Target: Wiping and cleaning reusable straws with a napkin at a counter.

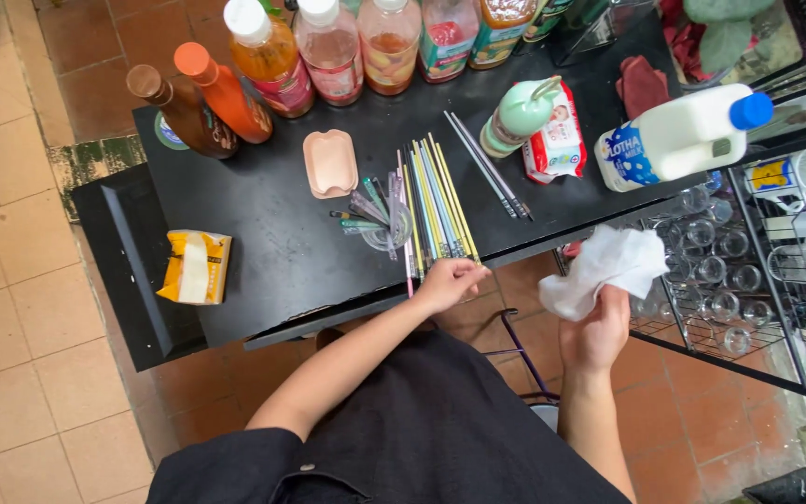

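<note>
My left hand (450,283) rests at the near edge of the black table (272,233), fingers pinched on the near ends of a row of coloured chopsticks (436,201). My right hand (595,332) is held off the table's right side, shut on a crumpled white tissue (608,266). A separate grey pair of chopsticks (489,166) lies to the right of the row. Several small clear plastic spoons and a cup (375,219) lie left of the row.
Sauce and drink bottles (328,51) line the far edge. A pink dish (330,163), a green pump bottle (518,117), a wet-wipe pack (557,140), a white milk jug (683,135) and a yellow tissue box (196,268) lie around. A wire rack of glasses (720,271) stands right.
</note>
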